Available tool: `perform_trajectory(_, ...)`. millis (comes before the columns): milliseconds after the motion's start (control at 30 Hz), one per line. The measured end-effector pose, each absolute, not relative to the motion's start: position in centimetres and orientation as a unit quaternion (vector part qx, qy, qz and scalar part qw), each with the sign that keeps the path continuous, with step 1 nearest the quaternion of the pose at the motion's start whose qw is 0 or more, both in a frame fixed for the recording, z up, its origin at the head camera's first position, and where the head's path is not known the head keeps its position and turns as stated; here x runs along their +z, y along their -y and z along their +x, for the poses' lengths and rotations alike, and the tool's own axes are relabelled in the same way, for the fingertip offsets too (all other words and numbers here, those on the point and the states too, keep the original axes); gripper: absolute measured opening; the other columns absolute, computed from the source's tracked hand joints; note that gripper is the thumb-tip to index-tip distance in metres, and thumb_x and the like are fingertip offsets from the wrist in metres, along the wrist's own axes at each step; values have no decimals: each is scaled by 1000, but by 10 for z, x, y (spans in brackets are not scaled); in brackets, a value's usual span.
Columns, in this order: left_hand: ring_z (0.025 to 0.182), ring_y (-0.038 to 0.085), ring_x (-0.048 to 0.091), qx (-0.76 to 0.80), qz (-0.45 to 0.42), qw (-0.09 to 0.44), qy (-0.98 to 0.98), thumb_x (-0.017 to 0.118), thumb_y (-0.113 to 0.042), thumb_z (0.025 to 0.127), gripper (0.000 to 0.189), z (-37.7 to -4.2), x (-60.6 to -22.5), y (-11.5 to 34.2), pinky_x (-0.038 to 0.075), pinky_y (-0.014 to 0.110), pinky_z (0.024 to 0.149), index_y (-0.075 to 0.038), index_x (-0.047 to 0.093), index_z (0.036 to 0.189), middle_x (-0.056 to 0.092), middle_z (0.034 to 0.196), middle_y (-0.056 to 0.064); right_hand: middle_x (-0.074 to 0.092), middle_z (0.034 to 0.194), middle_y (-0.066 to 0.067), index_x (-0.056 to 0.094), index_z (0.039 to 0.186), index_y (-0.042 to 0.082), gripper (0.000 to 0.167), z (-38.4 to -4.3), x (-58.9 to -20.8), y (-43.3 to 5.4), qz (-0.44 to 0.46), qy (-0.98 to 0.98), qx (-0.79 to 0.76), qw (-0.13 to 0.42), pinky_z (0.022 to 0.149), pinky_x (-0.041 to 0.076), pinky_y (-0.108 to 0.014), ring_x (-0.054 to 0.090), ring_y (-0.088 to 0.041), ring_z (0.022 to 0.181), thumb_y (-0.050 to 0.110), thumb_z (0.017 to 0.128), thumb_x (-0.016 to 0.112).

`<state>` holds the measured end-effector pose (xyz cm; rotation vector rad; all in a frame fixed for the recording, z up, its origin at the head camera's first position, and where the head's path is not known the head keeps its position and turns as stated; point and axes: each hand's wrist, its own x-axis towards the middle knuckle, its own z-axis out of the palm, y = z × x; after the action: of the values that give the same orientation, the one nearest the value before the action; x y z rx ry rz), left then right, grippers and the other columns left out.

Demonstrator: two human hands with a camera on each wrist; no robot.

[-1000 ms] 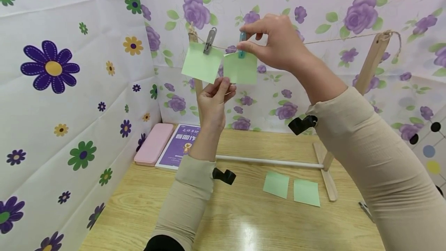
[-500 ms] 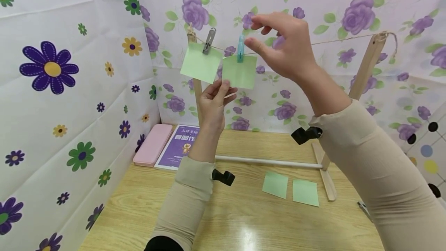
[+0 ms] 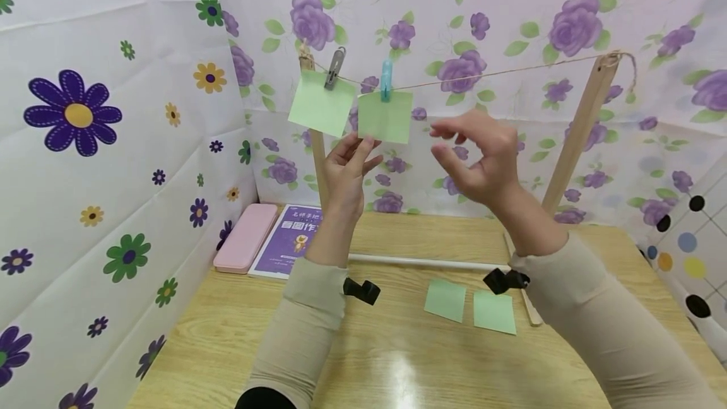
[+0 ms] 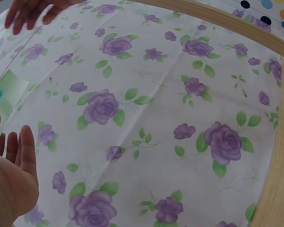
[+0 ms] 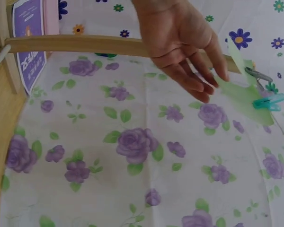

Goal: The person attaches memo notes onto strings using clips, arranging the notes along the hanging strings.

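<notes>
Two light green square notes hang from a string (image 3: 488,74). A grey clip (image 3: 335,68) holds the left note (image 3: 321,103), and a light blue clip (image 3: 387,81) holds the right note (image 3: 385,118). My left hand (image 3: 348,169) is just under the right note, thumb tip at its lower left edge; in the right wrist view the fingers of this hand (image 5: 184,52) are loosely bent and spread. My right hand (image 3: 483,156) is in the air right of the notes, holding nothing, with thumb and fingers apart.
Two more green notes (image 3: 445,300) lie on the wooden table (image 3: 386,358). A wooden post (image 3: 585,125) stands at the right, with a white rod (image 3: 420,261) low across the frame. A pink case (image 3: 247,238) and a purple book (image 3: 292,238) lie back left.
The right hand has let go of the light blue clip and moved down and to the right. Clip and note stay on the string, while the left hand keeps nearly the same place.
</notes>
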<state>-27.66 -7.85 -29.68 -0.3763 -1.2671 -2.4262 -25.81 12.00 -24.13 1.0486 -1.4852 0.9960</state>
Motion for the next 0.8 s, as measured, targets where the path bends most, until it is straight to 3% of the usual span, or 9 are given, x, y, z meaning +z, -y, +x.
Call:
perform_trajectory(100, 92, 16, 70, -866, -135, 187, 444, 68, -3, 96, 11, -278, -296, 78, 62, 32, 85, -14, 68, 94, 68, 90, -1, 73, 78, -15, 75, 89, -2, 57, -259, -262, -130, 426, 629, 432, 486, 64, 46, -19, 63, -24, 67, 53, 95, 63)
perform_trajectory(233, 94, 14, 69, -866, -137, 186, 443, 66, -1, 97, 14, -279, -296, 77, 60, 34, 92, -14, 68, 99, 68, 94, -2, 73, 79, -17, 74, 95, -5, 57, -256, -282, -143, 409, 642, 461, 457, 65, 49, -15, 65, -11, 74, 51, 96, 64)
perform_trajectory(333, 105, 16, 66, -864, -141, 188, 445, 65, 0, 96, 25, -279, -299, 77, 55, 35, 100, -8, 63, 119, 66, 104, 0, 73, 79, -18, 73, 100, -7, 58, -253, -292, -151, 402, 647, 477, 439, 66, 50, -13, 64, -2, 78, 50, 95, 65)
perform_trajectory(467, 128, 20, 55, -850, -142, 192, 470, 65, -2, 96, 52, -279, -304, 80, 44, 30, 112, 2, 42, 142, 59, 133, 8, 72, 81, -20, 72, 103, -10, 58, -246, -308, -165, 393, 650, 491, 426, 68, 51, -12, 65, -1, 80, 46, 96, 67)
perform_trajectory(600, 141, 19, 43, -819, -119, 195, 526, 69, -7, 95, 66, -276, -314, 86, 40, 25, 114, -2, 35, 152, 48, 151, 10, 72, 83, -22, 70, 105, -14, 44, -238, -330, -183, 378, 661, 502, 411, 71, 52, -11, 66, -2, 83, 29, 97, 69)
perform_trajectory(700, 142, 15, 41, -791, -102, 190, 572, 72, -12, 93, 73, -271, -325, 92, 39, 27, 115, -12, 34, 155, 46, 152, 4, 72, 84, -23, 68, 107, -15, 25, -231, -348, -197, 355, 685, 503, 390, 73, 53, -11, 67, -1, 84, 4, 91, 67)
perform_trajectory(800, 141, 13, 39, -755, -106, 187, 620, 72, -14, 93, 71, -262, -340, 99, 36, 32, 119, -15, 36, 154, 44, 151, 1, 73, 86, -20, 69, 108, -14, 26, -221, -364, -210, 322, 715, 495, 373, 74, 52, -9, 66, 1, 86, -12, 83, 64)
